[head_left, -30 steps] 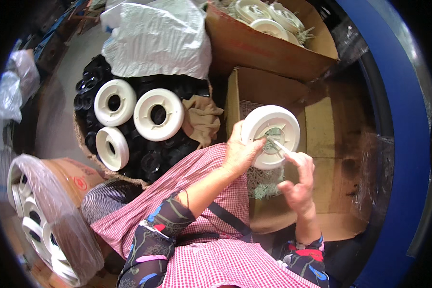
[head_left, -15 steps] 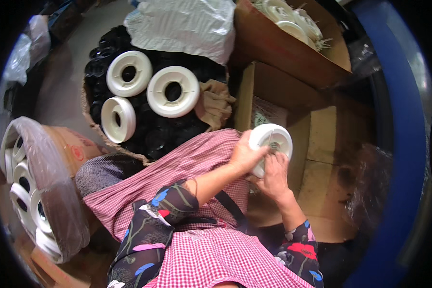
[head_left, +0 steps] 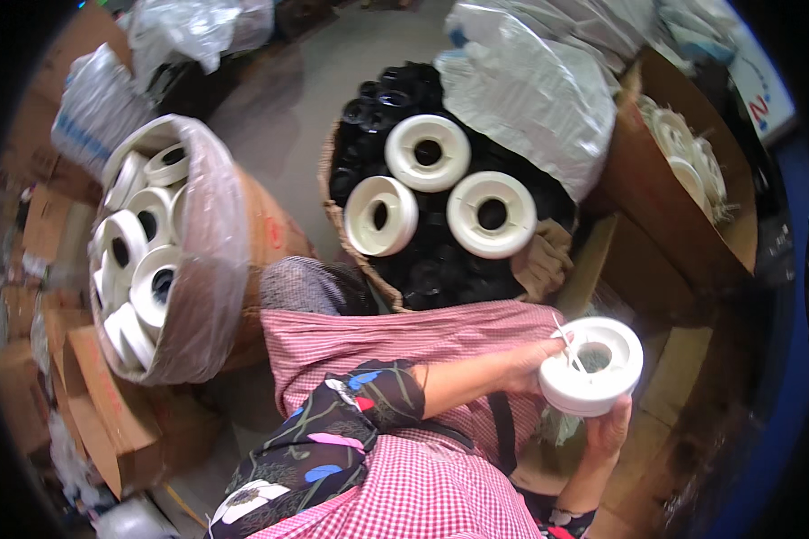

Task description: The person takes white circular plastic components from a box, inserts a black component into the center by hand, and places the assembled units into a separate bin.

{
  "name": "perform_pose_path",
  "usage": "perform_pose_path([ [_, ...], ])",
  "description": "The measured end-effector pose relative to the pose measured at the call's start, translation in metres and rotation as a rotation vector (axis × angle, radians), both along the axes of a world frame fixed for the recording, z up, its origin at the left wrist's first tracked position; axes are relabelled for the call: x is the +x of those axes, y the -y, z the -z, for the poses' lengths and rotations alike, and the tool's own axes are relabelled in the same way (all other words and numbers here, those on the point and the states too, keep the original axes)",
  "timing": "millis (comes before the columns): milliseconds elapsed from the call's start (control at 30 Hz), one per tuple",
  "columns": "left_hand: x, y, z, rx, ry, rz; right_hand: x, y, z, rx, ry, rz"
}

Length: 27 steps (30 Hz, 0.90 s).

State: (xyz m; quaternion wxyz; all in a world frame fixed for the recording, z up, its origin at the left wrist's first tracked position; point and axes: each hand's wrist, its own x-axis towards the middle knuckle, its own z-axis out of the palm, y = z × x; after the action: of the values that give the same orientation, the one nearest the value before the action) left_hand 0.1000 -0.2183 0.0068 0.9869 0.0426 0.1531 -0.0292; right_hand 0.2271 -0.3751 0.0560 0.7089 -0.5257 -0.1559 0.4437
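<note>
Both my hands hold a round white plastic wheel-like ring (head_left: 586, 393) with a hole through its middle, above my lap at the right. My left hand (head_left: 523, 364) is closed on its left edge, the fingertips partly hidden by the ring. A thin white strip (head_left: 567, 345) stands up beside those fingers, across the ring's face. My right hand (head_left: 609, 426) grips the ring's lower right side from beneath, most of its fingers out of sight. Farther off, three similar rings (head_left: 492, 216) lie on a heap of black round parts (head_left: 389, 97).
A plastic-lined carton (head_left: 214, 260) of white rings stands at the left. At the far right, another carton (head_left: 688, 229) holds white parts. White plastic sheeting (head_left: 530, 94) covers part of the black heap. A brown glove-like cloth (head_left: 543, 260) lies at its near edge.
My view has swung left, bringing the left carton further in. My right hand has gone from the ring's centre to its lower right side. The thin strip now shows plainly.
</note>
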Motion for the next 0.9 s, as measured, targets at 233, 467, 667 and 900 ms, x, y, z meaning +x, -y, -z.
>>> perform_pose_path([
  [233, -0.030, 0.000, 0.016, -0.127, -0.025, -0.198, 0.000, -0.023, -0.024, -0.309, 0.265, -0.177],
  [467, -0.082, -0.061, 0.012, 0.483, -0.362, -0.360, 0.028, 0.009, -0.022, -1.014, 1.351, -0.089],
  [667, -0.083, -0.047, 0.031, 0.543, -0.383, -0.143, -0.078, -0.051, -0.022, -0.379, 1.663, -0.802],
  [900, -0.099, -0.104, 0.085, 1.512, -1.441, -0.101, -0.092, -0.067, -0.005, -0.246, 1.506, -0.531],
])
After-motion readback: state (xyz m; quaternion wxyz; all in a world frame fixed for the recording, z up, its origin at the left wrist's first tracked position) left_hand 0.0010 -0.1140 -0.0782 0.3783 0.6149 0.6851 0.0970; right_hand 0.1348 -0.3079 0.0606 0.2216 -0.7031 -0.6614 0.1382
